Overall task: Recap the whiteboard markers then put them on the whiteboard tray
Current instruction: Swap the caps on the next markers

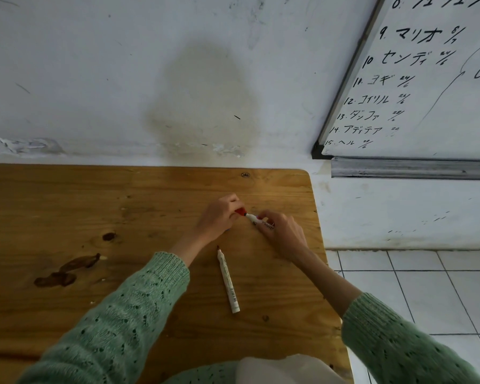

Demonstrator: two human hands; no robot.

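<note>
My left hand [219, 214] pinches a red cap [240, 211] just above the wooden table [94, 217]. My right hand [281, 231] grips the white barrel of a marker [252, 217], whose dark tip points at the cap's mouth and sits right at it. A second white marker [227, 281] lies uncapped on the table nearer to me, its dark tip pointing away. The grey whiteboard tray [413, 169] runs along the bottom of the whiteboard [427, 92] on the wall at the upper right.
The table's right edge ends near my right forearm, with white tiled floor [427, 286] beyond it. Dark knots and stains [67, 270] mark the wood at the left. A stained white wall [178, 92] stands behind the table.
</note>
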